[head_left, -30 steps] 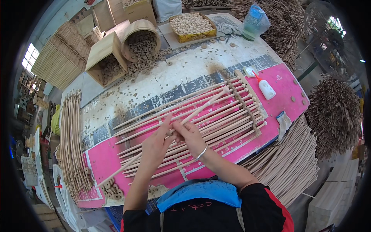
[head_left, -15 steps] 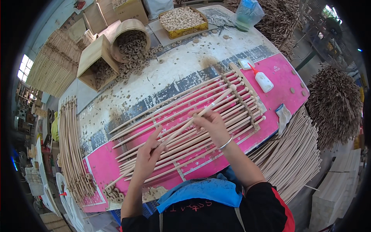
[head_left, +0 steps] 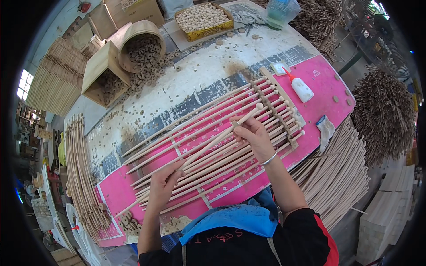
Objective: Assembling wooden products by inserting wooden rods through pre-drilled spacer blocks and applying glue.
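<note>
A pale wooden stick (head_left: 208,146) with a round ball end (head_left: 259,106) lies slantwise over a row of similar sticks on the pink board. My left hand (head_left: 163,179) pinches this stick towards its lower left end. My right hand (head_left: 254,136), with a bracelet at the wrist, is closed round the stick below the ball. At its fingertips shows a small tan wooden piece (head_left: 235,123), perhaps a ring on the stick. Beneath, the ball-ended sticks (head_left: 177,132) rest side by side in a notched wooden rack (head_left: 277,113).
A white glue bottle (head_left: 302,90) with a red tip stands right of the rack, near a glove (head_left: 325,129). Wooden rings spill from a round tub (head_left: 133,30) and a square box (head_left: 95,73). A yellow tray (head_left: 211,33) holds wooden balls. Bundled sticks (head_left: 77,155) lie at left.
My right hand has moved slightly up and right, nearer the ball end. My left hand has gone down and left, its fingers closing more on the stick. The ball end has shifted slightly left.
</note>
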Demonstrator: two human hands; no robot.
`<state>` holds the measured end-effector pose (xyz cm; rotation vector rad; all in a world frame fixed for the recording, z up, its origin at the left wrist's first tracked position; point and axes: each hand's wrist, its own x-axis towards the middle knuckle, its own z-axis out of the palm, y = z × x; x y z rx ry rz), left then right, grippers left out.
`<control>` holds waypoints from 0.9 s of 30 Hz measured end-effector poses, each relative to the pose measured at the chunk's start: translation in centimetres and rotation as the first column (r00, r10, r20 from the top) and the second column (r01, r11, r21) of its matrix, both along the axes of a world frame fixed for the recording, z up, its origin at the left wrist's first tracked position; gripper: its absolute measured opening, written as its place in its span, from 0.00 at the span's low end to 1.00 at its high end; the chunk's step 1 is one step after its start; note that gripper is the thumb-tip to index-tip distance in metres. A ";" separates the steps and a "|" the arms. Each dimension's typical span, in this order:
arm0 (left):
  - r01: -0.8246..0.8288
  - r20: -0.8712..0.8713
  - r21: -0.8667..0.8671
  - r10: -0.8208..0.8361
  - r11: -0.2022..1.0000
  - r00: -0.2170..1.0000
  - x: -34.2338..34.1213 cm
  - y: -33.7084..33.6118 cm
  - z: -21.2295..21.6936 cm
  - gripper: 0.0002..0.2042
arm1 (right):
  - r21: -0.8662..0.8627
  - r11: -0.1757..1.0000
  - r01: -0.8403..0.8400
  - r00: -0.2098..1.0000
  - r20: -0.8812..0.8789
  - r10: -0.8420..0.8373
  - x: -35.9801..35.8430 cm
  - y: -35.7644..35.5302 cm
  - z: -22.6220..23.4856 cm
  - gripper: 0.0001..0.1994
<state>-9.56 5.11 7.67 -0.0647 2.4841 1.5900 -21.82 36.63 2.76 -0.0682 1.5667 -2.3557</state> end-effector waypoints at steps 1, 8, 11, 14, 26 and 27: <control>0.008 -0.005 -0.017 -0.008 1.000 1.000 -0.1 0.0 -0.1 0.18 | 0.050 0.999 0.010 1.000 0.022 -0.011 -0.1 0.1 -0.2 0.21; 0.026 -0.010 -0.047 -0.026 0.999 1.000 -1.2 0.0 -0.6 0.18 | 0.072 0.997 0.029 1.000 0.008 -0.029 -0.4 0.7 -0.6 0.17; 0.034 0.003 -0.073 -0.034 0.997 0.999 -1.7 -0.1 -0.6 0.18 | 0.122 0.991 0.047 0.999 0.020 -0.049 -0.7 0.8 -0.9 0.15; 0.042 0.001 -0.093 -0.042 0.995 0.999 -2.5 -0.1 -0.7 0.18 | 0.182 0.982 0.059 0.997 0.037 -0.067 -1.3 0.8 -1.4 0.15; 0.055 -0.338 -0.364 -0.187 0.930 0.922 -12.8 0.2 -3.3 0.14 | 0.158 0.935 0.319 0.946 0.014 -0.325 -3.7 1.6 -1.9 0.19; 0.039 -0.373 -0.360 -0.182 0.932 0.910 -14.3 0.5 -3.9 0.14 | 0.157 0.939 0.306 0.950 0.008 -0.311 -3.6 1.6 -1.7 0.18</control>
